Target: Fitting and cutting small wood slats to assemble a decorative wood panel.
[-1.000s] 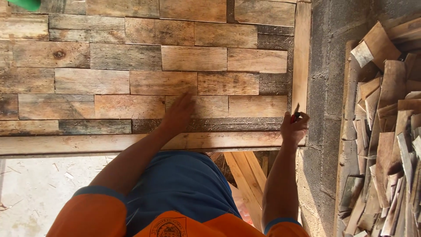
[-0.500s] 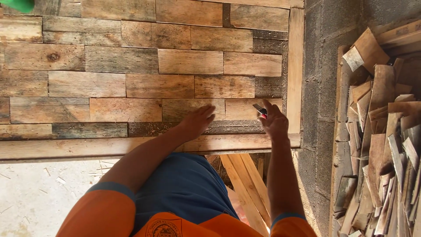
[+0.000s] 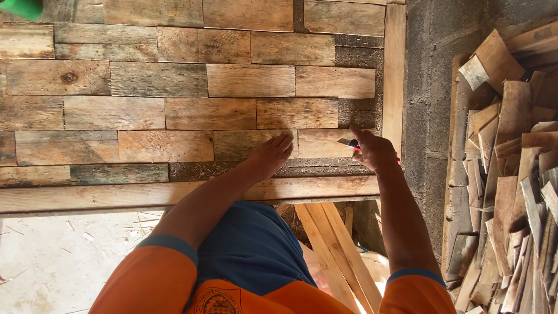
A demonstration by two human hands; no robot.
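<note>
**Both hands on the plank panel, right one holding a small tool**

Landmark: wooden panel (image 3: 192, 93), a flat surface tiled with short reclaimed planks in staggered rows, mixed tan and grey.

- Left hand (image 3: 273, 154): flat on the panel's lower rows, fingers stretched out and together, palm down on a tan plank. Holding nothing, just pressing on the wood.
- Right hand (image 3: 375, 152): near the panel's lower right corner, fingers curled closed around a small tool (image 3: 349, 142). Grey tip sticks out toward the left, with a bit of red showing at the grip. Can't tell exactly what kind of tool. The tip sits on or just over the plank next to the dark unfilled strip at the panel's right side.
- Frame rail (image 3: 394, 75): a long pale board runs along the panel's right edge; another pale board (image 3: 87, 197) runs along its near edge, just under the hands.
- Right of the panel, past a grey block wall (image 3: 427, 87): pile of wood offcuts (image 3: 511, 174), stacked loosely.
- Below the panel's near edge: slanted timber legs (image 3: 331, 250), concrete floor (image 3: 52, 261) with wood chips.
- Green object (image 3: 22, 7) at the panel's far left corner, mostly cut off.
</note>
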